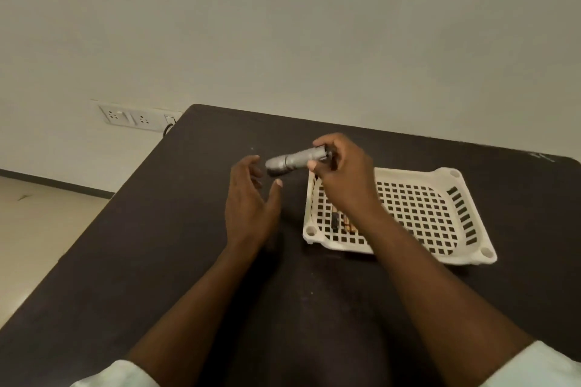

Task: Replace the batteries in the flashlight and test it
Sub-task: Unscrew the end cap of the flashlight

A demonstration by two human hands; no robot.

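A small grey flashlight point(294, 161) is held level above the dark table, its head pointing left. My right hand point(344, 171) grips its tail end with thumb and fingers. My left hand point(251, 201) hovers just left of the flashlight's head, fingers spread and curled, holding nothing and not touching it. Batteries point(341, 223) lie in the near left corner of a white perforated basket point(440, 210), partly hidden by my right forearm.
The dark table point(157, 245) ends at a rounded far edge near the wall. A wall socket panel point(132, 119) with a plugged cable sits beyond the table's left corner. Pale floor lies to the left.
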